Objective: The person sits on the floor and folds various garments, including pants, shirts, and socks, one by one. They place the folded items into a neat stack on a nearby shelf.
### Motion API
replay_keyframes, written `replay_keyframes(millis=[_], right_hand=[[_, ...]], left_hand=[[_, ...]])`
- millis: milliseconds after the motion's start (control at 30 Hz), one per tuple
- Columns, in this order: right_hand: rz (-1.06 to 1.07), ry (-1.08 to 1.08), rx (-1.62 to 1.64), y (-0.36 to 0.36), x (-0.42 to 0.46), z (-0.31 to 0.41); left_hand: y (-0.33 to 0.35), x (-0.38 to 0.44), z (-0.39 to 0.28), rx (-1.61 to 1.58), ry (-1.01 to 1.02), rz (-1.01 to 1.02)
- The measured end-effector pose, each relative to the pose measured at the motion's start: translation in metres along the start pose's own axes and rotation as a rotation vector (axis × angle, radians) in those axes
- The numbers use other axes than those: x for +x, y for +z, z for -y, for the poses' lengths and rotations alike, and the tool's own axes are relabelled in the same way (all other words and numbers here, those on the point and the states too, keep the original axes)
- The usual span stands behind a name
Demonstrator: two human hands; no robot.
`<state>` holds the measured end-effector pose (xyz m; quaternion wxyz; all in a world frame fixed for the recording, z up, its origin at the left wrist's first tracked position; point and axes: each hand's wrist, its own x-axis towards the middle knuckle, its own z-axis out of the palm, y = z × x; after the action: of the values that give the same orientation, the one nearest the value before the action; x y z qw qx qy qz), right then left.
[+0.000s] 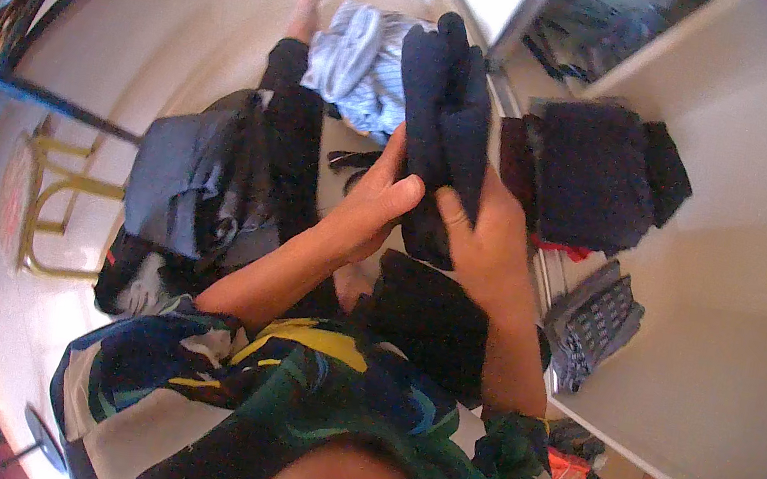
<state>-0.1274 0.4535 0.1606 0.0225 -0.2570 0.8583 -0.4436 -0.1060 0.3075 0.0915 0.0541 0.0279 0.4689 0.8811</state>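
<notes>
Both of my hands hold a folded dark garment in front of me, its rolled end pointing away. My left hand grips its left side with the thumb on top. On the right, the fingers and thumb of my right hand press around the near part. Beyond the garment lies a loose heap of light blue striped cloth. Left of my left forearm, a pile of dark folded clothes lies against my outstretched leg. My other leg, in black, is bent beneath my right forearm.
Right of my hands, a stack of dark folded clothes rests on a pale cupboard shelf, with folded grey patterned cloth nearer. A metal-framed chair stands left. A red-orange item lies below the shelf.
</notes>
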Motion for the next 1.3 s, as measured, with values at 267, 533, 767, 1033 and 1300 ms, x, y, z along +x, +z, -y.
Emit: replay_keyframes(millis=[267,533,767,1033,1300], right_hand=[[0.112,-0.222,-0.315,0.062,-0.005,0.019],[0.069,0.284,0.131,0.047,-0.002,0.017],[-0.550,0.491,1.041,-0.019,0.017,-0.006],[-0.534,0.216,1.186,-0.065,0.031,-0.042],[-0.526,0.160,1.205,-0.073,0.039,-0.049]], left_hand=[[-0.031,-0.038,-0.036,-0.099,-0.099,-0.173],[-0.070,-0.034,-0.042,-0.614,-0.118,-0.266],[-0.130,-0.046,-0.053,-0.767,0.016,0.003],[-0.209,-0.069,-0.037,-0.168,0.327,-0.480],[-0.195,-0.067,-0.065,-0.351,0.314,-0.557]])
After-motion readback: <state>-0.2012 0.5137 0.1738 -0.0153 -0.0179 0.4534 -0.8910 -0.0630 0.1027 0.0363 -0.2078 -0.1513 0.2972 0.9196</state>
